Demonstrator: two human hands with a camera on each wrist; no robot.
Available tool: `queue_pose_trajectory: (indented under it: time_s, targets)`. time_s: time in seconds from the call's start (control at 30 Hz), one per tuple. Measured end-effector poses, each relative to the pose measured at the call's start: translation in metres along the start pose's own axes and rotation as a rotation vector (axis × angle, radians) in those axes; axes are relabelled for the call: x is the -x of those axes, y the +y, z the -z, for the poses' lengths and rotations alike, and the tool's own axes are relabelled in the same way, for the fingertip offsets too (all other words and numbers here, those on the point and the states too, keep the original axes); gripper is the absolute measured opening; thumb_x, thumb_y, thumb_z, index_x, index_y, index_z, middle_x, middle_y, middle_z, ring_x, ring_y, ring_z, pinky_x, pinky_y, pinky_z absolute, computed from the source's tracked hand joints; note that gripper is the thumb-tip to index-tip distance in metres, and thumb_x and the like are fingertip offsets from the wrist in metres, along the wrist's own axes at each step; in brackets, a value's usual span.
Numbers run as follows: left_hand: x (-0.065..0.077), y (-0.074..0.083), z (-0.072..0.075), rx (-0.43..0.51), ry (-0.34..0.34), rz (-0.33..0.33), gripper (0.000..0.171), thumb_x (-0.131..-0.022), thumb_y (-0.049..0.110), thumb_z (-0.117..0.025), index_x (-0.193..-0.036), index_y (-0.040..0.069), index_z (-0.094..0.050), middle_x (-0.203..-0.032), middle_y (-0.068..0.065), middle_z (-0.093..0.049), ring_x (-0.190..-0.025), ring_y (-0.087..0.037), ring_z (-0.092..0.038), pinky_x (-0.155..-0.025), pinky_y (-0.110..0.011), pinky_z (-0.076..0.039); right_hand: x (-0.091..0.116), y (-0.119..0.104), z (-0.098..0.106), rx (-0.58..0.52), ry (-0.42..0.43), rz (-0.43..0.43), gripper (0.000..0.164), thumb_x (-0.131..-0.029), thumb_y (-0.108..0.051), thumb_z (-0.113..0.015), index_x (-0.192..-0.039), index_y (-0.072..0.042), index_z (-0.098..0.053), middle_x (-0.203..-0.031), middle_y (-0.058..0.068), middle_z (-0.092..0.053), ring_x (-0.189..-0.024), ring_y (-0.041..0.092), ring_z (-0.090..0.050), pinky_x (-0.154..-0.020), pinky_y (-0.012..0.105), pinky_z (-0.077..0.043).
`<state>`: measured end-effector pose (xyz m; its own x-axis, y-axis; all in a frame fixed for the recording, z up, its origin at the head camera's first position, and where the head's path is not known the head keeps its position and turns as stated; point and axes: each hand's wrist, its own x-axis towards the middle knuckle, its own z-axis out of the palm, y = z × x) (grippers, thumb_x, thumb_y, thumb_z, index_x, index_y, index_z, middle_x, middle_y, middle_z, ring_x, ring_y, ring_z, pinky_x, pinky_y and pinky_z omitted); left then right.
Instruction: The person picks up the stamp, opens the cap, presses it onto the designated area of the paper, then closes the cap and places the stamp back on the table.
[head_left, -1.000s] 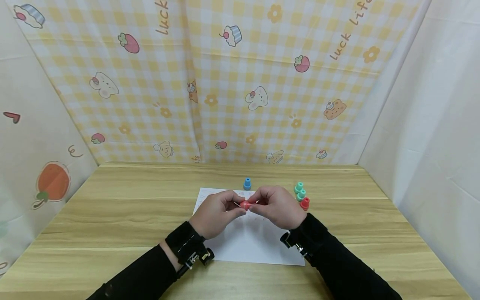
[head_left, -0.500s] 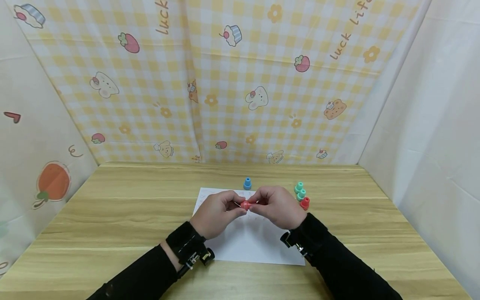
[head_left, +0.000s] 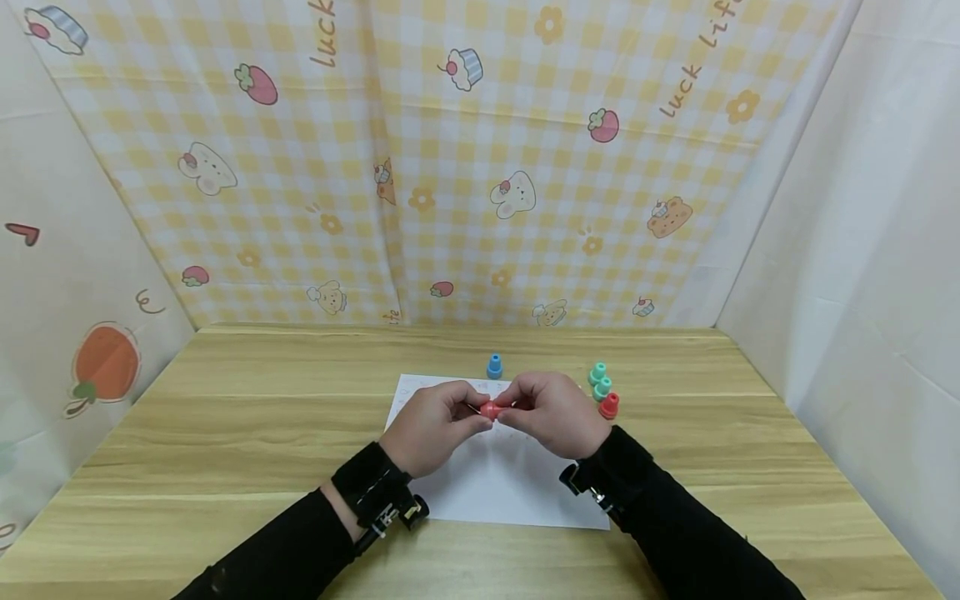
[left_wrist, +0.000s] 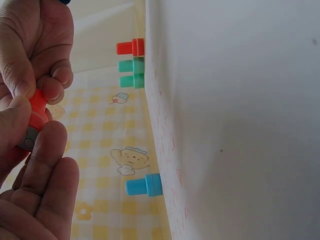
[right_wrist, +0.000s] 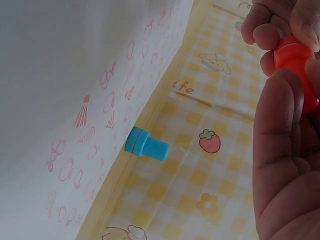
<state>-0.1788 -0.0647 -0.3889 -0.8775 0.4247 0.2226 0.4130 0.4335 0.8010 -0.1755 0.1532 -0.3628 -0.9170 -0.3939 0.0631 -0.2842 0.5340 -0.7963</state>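
Over the sheet of paper (head_left: pixel 495 483), both hands hold one small red stamp (head_left: pixel 491 410). My left hand (head_left: pixel 429 429) pinches its wider end between thumb and fingers. From the other side my right hand (head_left: pixel 557 417) pinches the narrower handle end. In the left wrist view the red stamp (left_wrist: pixel 39 107) is tilted, and its grey round face (left_wrist: pixel 29 137) shows by the left fingers. The right wrist view has the red stamp (right_wrist: pixel 294 65) partly covered by fingers. Rows of small reddish prints (right_wrist: pixel 82 112) mark the far part of the paper.
A blue stamp (head_left: pixel 495 367) stands just behind the paper's far edge. To the right of the right hand, two green stamps (head_left: pixel 597 373) and a second red stamp (head_left: pixel 609 406) stand in a line. A checked cloth (head_left: pixel 450 167) hangs behind the wooden table (head_left: pixel 247 433).
Both hands keep their grip on the red stamp in almost the same place. The view has shifted very slightly; the standing stamps have not moved.
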Motion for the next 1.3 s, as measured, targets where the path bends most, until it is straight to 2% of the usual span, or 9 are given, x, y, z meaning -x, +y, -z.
queue_pose_trajectory:
  time_s: [0.3,0.37,0.47,0.53,0.63,0.77,0.93,1.17,1.3]
  targets:
    - [-0.002,0.001,0.002,-0.01,-0.035,0.009,0.017,-0.095,0.015,-0.08,-0.109,0.015,-0.071,-0.099,0.003,-0.076,-0.084,-0.006,-0.071,-0.072,-0.022,-0.057,-0.001,0.0,0.003,0.004,0.002,0.004,0.006,-0.097,-0.011,-0.077,-0.102,-0.011,-0.079,-0.095,0.002,-0.078,-0.081,0.014,-0.065,-0.071,0.023,-0.055]
    - [-0.002,0.001,0.003,-0.006,-0.05,0.017,0.022,-0.097,0.016,-0.078,-0.116,0.014,-0.069,-0.108,0.0,-0.076,-0.092,-0.009,-0.074,-0.078,-0.026,-0.061,-0.001,-0.001,0.006,0.009,0.015,0.007,0.006,-0.097,-0.011,-0.076,-0.103,-0.012,-0.079,-0.095,0.002,-0.078,-0.08,0.014,-0.064,-0.07,0.024,-0.055]
    - [-0.002,0.001,0.007,-0.012,-0.061,0.035,0.03,-0.099,0.021,-0.076,-0.127,0.013,-0.066,-0.124,-0.006,-0.074,-0.108,-0.016,-0.075,-0.095,-0.039,-0.061,-0.001,0.001,0.011,0.019,0.049,0.004,0.006,-0.098,-0.01,-0.075,-0.103,-0.011,-0.078,-0.095,0.006,-0.078,-0.079,0.015,-0.063,-0.07,0.023,-0.053]
    - [-0.003,0.001,0.01,-0.034,-0.057,0.039,0.035,-0.1,0.024,-0.075,-0.132,0.012,-0.065,-0.13,-0.009,-0.071,-0.117,-0.021,-0.073,-0.104,-0.046,-0.057,-0.002,0.003,0.016,0.035,0.072,0.002,0.007,-0.099,-0.009,-0.073,-0.104,-0.009,-0.078,-0.096,0.008,-0.078,-0.079,0.015,-0.064,-0.071,0.023,-0.054]
    - [-0.003,0.001,0.015,-0.077,-0.043,0.041,0.038,-0.1,0.028,-0.075,-0.134,0.013,-0.065,-0.134,-0.01,-0.07,-0.125,-0.025,-0.069,-0.111,-0.051,-0.052,-0.002,0.004,0.024,0.075,0.103,-0.003,0.008,-0.099,-0.008,-0.072,-0.105,-0.009,-0.078,-0.097,0.007,-0.079,-0.08,0.018,-0.066,-0.071,0.024,-0.054]
    - [-0.003,0.002,0.02,-0.158,-0.03,0.048,0.046,-0.101,0.034,-0.073,-0.14,0.012,-0.063,-0.141,-0.007,-0.067,-0.134,-0.028,-0.063,-0.113,-0.052,-0.05,0.002,0.008,0.036,0.142,0.124,-0.007,0.009,-0.1,-0.007,-0.07,-0.106,-0.008,-0.077,-0.097,0.005,-0.079,-0.079,0.018,-0.065,-0.072,0.025,-0.054]
    - [-0.002,0.003,0.026,-0.24,-0.044,0.069,0.056,-0.101,0.037,-0.072,-0.148,0.011,-0.057,-0.15,-0.006,-0.061,-0.142,-0.03,-0.056,-0.115,-0.052,-0.049,0.012,0.016,0.053,0.228,0.142,-0.039,0.011,-0.1,-0.005,-0.068,-0.107,-0.007,-0.077,-0.098,0.003,-0.079,-0.077,0.013,-0.061,-0.073,0.024,-0.052]
    - [-0.001,0.002,0.03,-0.31,-0.091,0.088,0.062,-0.102,0.038,-0.071,-0.153,0.009,-0.052,-0.159,-0.01,-0.051,-0.145,-0.031,-0.054,-0.118,-0.052,-0.046,0.029,0.03,0.073,0.245,0.098,-0.13,0.016,-0.101,-0.002,-0.064,-0.114,0.0,-0.073,-0.094,0.008,-0.078,-0.067,0.015,-0.059,-0.061,0.023,-0.048]
    - [-0.001,0.0,0.031,-0.369,-0.111,0.093,0.065,-0.102,0.041,-0.07,-0.154,0.007,-0.05,-0.162,-0.015,-0.047,-0.148,-0.033,-0.05,-0.12,-0.052,-0.044,0.037,0.038,0.08,0.318,0.111,-0.171,0.013,-0.099,-0.003,-0.066,-0.111,0.0,-0.072,-0.09,0.004,-0.075,-0.078,0.015,-0.065,-0.069,0.024,-0.052]
